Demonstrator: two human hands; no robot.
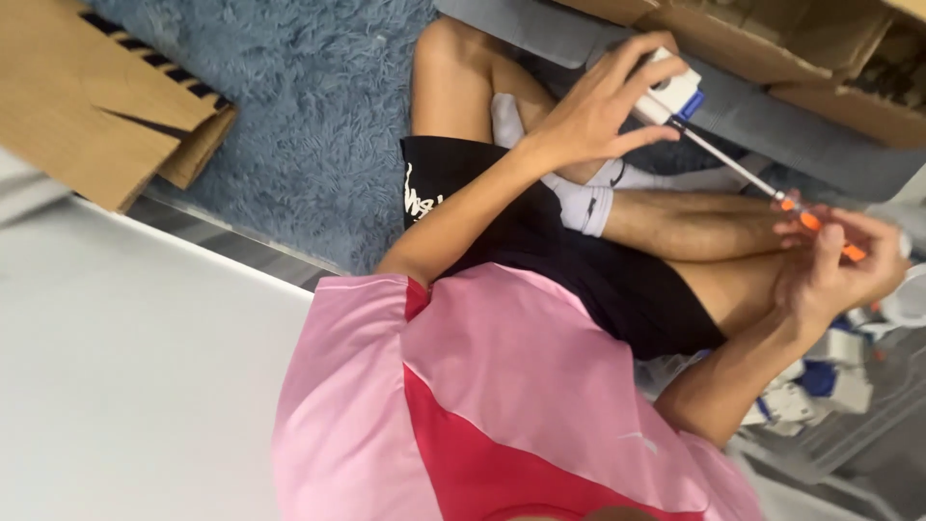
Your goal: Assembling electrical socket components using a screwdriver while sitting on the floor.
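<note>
Sitting on the shaggy blue rug point(318, 106), brown cardboard box point(772, 48) ahead. My left hand point(593, 111) is closed round the white-and-blue plastic block point(675, 92) above my knee. A thin white rod point(723, 159) runs from it to my right hand point(834, 270), which pinches the small orange tip point(810, 221).

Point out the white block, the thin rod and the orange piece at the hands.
white block point(673, 89), head view, on its white face beside the fingers.
thin rod point(725, 157), head view, mid-shaft.
orange piece point(810, 221), head view, on its orange middle.
</note>
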